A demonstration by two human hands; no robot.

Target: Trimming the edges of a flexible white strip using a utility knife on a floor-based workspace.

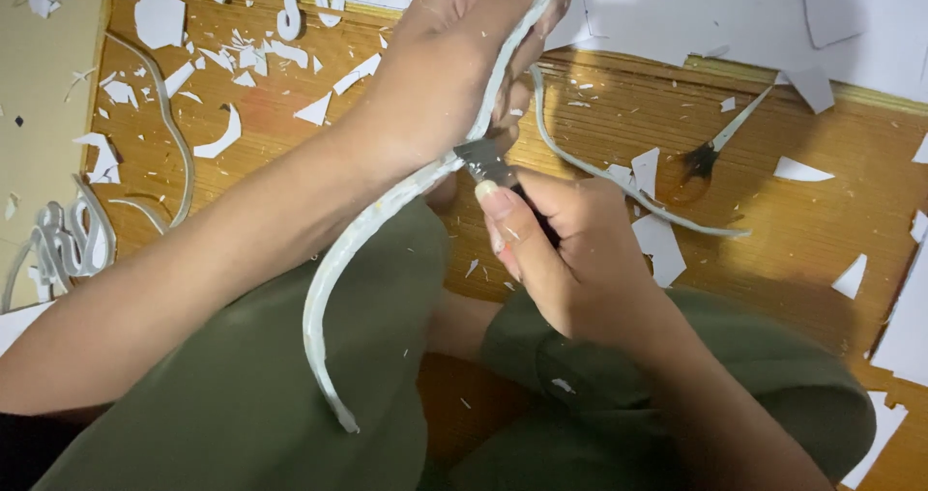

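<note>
Both hands work over the person's lap: the left hand [440,75] grips a long curved grey-white strip [333,269], which arcs down across the green trousers [242,404], while the right hand [561,259] holds a small knife [483,159] (blade touching the strip's edge). White offcuts [217,141] litter the wooden floor [773,220].

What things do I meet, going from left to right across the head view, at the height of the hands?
Pile of curled grey strips → white crescent scrap → left hand gripping the long curved strip → right hand with the knife blade → scissors → white triangular scrap.
</note>
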